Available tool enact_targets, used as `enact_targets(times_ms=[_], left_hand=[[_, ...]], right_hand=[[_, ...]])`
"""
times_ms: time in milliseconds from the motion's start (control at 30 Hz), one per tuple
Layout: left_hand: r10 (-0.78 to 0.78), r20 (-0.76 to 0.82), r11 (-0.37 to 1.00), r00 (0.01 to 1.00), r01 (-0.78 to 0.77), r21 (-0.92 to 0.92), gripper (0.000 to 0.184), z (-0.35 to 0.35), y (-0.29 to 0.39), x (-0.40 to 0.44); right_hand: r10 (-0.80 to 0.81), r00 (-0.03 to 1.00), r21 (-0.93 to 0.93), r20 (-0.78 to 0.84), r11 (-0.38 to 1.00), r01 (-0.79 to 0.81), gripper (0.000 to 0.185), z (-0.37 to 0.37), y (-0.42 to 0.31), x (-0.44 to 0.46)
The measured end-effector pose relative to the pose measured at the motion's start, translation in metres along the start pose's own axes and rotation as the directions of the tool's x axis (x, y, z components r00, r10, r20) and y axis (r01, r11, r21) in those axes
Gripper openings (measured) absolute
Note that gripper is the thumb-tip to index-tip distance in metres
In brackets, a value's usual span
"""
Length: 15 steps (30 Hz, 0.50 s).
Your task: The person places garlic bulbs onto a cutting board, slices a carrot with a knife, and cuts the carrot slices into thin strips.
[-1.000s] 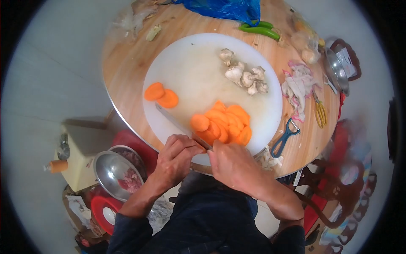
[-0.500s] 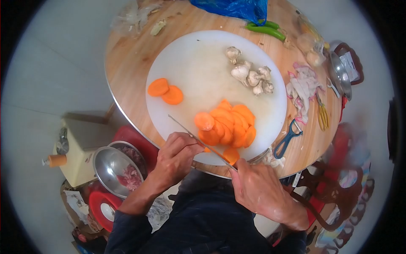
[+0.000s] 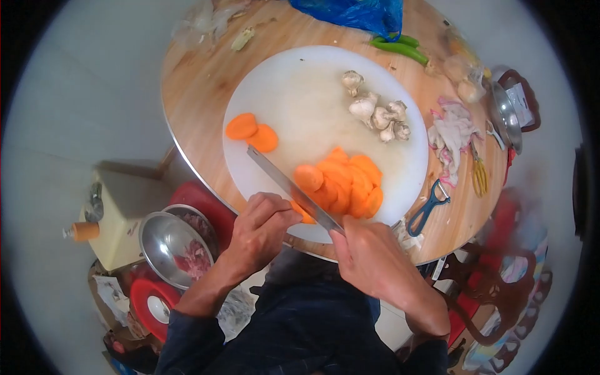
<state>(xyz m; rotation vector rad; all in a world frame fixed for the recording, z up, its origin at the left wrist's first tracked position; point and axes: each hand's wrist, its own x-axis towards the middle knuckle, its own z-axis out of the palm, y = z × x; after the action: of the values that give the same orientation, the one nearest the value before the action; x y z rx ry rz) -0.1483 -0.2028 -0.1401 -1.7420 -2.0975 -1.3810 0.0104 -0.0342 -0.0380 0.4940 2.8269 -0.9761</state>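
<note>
On the round white cutting board [image 3: 294,94], a kitchen knife [image 3: 282,182] slants across the front edge, its handle inside my right hand [image 3: 381,256]. My left hand [image 3: 262,228] is closed, fingers bent, at the near side of the blade. Its fingertips press on a piece of carrot [image 3: 304,216], mostly hidden by the fingers and the knife. Just beyond the blade lies a heap of orange carrot slices [image 3: 353,184]. Two separate carrot slices [image 3: 242,126] rest at the board's left, close to the knife tip. Several garlic bulbs [image 3: 364,109] sit at the upper right of the board.
Right of the board lie a peeler [image 3: 427,209], a pink-edged cloth [image 3: 451,132] and yellow-handled scissors [image 3: 479,175]. Green peppers [image 3: 403,50] and a blue plastic bag [image 3: 356,15] are at the back. Below the table's left edge stands a metal bowl [image 3: 164,240] with meat.
The knife blade has turned from edge-on to showing its flat side, and its tip has moved farther up the board. My right hand has shifted slightly upward; my left hand stays nearly in place.
</note>
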Motion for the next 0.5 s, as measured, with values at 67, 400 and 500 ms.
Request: enact_targets(times_ms=[67,400,500], left_hand=[[0.003,-0.001,1.000,1.000,-0.003,-0.015,0.030,-0.001,0.001,0.002],[0.007,-0.002,1.000,1.000,-0.007,0.008,0.034,0.003,0.000,-0.001],[0.034,0.003,0.999,0.999,-0.034,0.021,0.037,0.002,-0.004,-0.001]], right_hand=[[0.024,0.999,-0.030,0.042,0.999,-0.023,0.026,-0.009,-0.010,-0.014],[0.032,0.998,0.005,0.062,0.999,-0.033,0.025,0.019,0.003,0.001],[0.035,0.999,0.016,0.028,0.999,-0.035,0.029,0.030,0.006,0.019]])
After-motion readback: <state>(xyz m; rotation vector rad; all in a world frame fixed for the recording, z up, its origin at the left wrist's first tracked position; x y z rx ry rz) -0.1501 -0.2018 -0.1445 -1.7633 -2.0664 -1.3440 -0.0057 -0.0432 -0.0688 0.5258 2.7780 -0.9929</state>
